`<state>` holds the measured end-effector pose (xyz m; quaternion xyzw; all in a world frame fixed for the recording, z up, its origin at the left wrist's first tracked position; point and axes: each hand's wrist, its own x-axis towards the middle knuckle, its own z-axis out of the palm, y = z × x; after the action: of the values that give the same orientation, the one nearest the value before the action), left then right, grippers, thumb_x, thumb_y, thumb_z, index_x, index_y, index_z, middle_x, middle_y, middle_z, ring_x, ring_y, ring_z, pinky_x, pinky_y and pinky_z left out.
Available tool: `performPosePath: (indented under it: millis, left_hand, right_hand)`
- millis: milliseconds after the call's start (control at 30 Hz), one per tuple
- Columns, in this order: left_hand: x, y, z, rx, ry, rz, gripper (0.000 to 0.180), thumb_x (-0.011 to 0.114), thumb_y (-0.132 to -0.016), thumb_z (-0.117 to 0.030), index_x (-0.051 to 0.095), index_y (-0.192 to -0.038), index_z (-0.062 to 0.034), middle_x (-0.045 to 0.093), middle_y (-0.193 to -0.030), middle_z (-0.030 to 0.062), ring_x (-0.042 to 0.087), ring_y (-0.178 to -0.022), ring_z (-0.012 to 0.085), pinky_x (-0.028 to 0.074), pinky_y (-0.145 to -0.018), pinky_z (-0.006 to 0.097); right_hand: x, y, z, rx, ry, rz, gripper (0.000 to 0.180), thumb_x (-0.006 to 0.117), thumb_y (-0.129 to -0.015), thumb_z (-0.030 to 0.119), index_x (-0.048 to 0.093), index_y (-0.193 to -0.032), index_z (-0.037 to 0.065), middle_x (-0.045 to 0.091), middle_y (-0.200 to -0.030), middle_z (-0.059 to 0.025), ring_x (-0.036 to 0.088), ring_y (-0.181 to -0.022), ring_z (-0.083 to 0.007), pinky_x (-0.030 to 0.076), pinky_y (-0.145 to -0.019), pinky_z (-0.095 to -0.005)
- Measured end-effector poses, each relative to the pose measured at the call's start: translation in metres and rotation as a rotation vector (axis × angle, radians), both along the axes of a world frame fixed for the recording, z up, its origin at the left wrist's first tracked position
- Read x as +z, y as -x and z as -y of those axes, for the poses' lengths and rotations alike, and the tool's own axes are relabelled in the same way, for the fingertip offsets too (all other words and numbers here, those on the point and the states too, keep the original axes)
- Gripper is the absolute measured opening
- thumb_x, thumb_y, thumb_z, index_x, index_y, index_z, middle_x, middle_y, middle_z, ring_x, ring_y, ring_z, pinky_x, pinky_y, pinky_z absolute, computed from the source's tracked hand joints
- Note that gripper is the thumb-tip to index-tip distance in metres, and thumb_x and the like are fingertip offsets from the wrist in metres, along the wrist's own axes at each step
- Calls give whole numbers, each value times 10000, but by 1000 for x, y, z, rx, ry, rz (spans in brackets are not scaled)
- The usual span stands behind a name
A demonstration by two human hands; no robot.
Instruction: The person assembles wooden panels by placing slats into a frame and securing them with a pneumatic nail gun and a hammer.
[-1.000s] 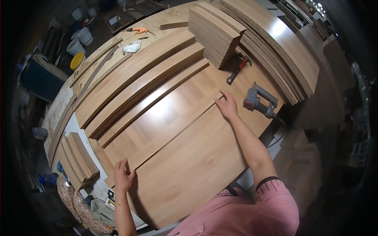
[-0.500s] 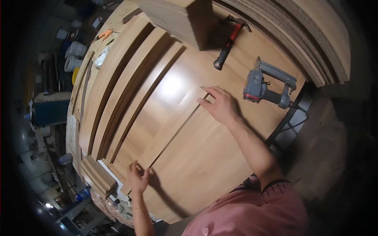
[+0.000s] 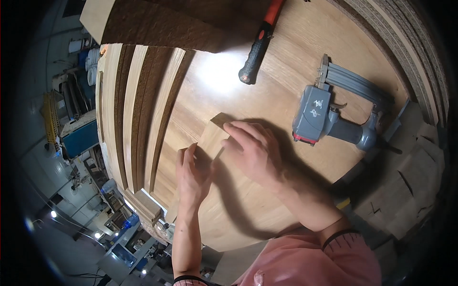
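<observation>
A narrow pale wooden strip (image 3: 213, 135) lies on a large wooden panel (image 3: 267, 95) on the workbench. My left hand (image 3: 192, 175) grips the strip's left edge, fingers curled over it. My right hand (image 3: 254, 151) presses its fingers on the strip's far end, close beside the left hand. Most of the strip is hidden under the two hands.
A black-and-red hammer (image 3: 258, 46) and a grey nail gun (image 3: 329, 116) lie on the panel beyond my right hand. A thick board stack (image 3: 162, 24) sits at the top. Long wooden strips (image 3: 136, 114) line the left edge. More board edges (image 3: 410, 57) curve along the right.
My hands, earlier far apart at the two ends of a long strip, are now close together. The view has dropped much closer to the panel.
</observation>
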<state>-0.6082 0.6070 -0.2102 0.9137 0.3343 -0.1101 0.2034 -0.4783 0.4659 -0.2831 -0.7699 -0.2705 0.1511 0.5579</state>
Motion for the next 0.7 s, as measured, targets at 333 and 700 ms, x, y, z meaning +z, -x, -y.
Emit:
performPosePath:
  millis: [333,700]
  left_hand:
    - [2,-2,-1,129,95,21,652,882,-786,-198,593,-1295,88,618,-1123,185,621,-1049,308,510,-934,391]
    - [0,2,-6,77,84,53,662,884,-782,-246,604,-1281,87,624,-1092,193,636,-992,336,519,-868,395]
  right_hand:
    - [-5,2,-4,-4,-30,-80,315,801,-830,135,736,-1111,8,726,-1096,-130,686,-997,-316,552,-889,-409]
    - [-3,5,-8,-20,-15,-68,278,798,-835,117,735,-1077,-2,716,-1043,-153,672,-974,-348,540,-874,-428]
